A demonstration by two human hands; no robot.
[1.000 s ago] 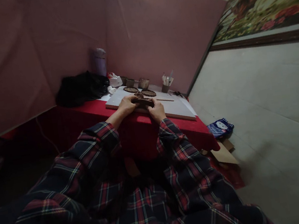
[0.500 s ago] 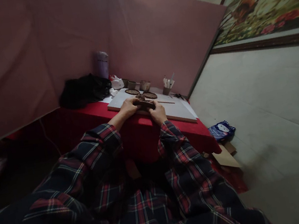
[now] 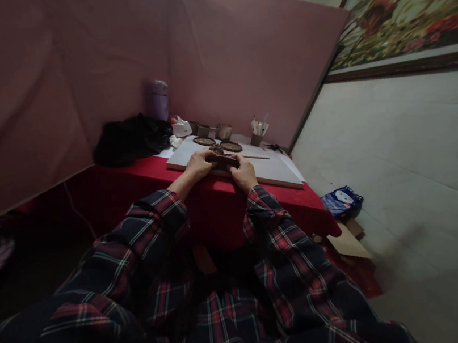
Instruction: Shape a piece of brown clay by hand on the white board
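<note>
Between both hands is a dark brown flat piece [image 3: 224,161] that looks like clay, held over the near edge of a pale board [image 3: 285,173]. My left hand [image 3: 199,165] grips its left end, thumb on the near side. At its right end my right hand [image 3: 243,173] pinches it with bent fingers. Just behind it lies a small dark brown lump [image 3: 216,150], partly hidden. Two round dark brown discs, a left disc [image 3: 204,141] and a right disc [image 3: 231,146], rest farther back on the board. A thin wooden stick [image 3: 257,157] lies to the right.
The table has a red cloth [image 3: 303,206]. At the back stand several small cups [image 3: 223,131], a holder with pen-like tools [image 3: 258,132] and a purple bottle [image 3: 159,100]. A black bag [image 3: 132,140] lies left, beside white crumpled plastic [image 3: 180,126]. A pink curtain [image 3: 238,61] surrounds the back.
The view has shifted very slightly. Both hands keep their grip on the brown piece, with hardly any visible movement.
</note>
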